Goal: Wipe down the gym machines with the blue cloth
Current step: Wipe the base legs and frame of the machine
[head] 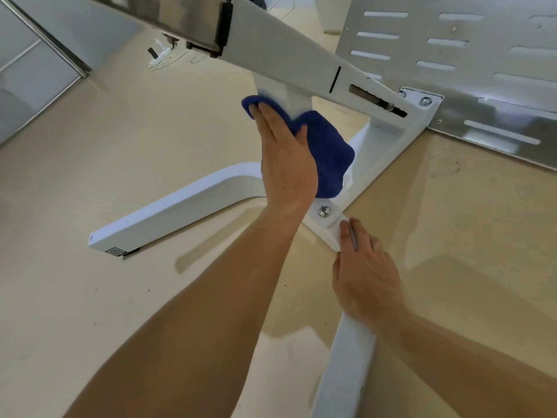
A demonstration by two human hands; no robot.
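Under left hand [286,167], blue cloth [330,152] against machine frame [187,203]

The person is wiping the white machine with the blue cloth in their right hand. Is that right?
Not quite: the head view shows the left hand pressing the blue cloth on the white machine; the right hand only rests on its base.

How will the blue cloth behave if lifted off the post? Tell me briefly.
Likely floppy: the blue cloth sags and bunches beside the left hand pressing it to the white post. Probably light and grippy, since it looks plush.
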